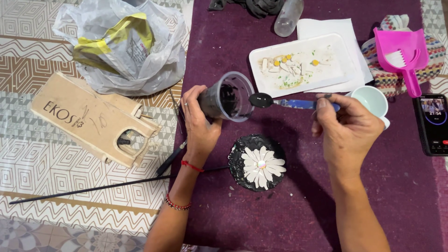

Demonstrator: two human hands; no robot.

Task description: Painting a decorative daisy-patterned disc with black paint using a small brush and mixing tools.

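Currently, left hand (200, 123) grips tilted plastic cup (227, 96); right hand (347, 126) grips loaded spoon (280, 101). Black paint may drip onto white flower (262, 166).

Head view, evenly bright, soft diffuse light, no harsh hotspots. Shadows are short and weak: the right hand (347, 128) throws a faint dark patch onto the purple cloth (298, 210) near and left of the wrist; the left hand (200, 123) shades the cloth just beside it. Mild glare on the crumpled plastic bag (123, 44) at far left and on the rim of the clear cup (228, 95). The phone screen (433, 122) at right edge glows, slightly washed out. Focus is sharp at centre; the bottle (288, 16) at the far edge looks softer. Slight wide-angle stretch at left and right edges. Colours saturated, no motion blur visible.
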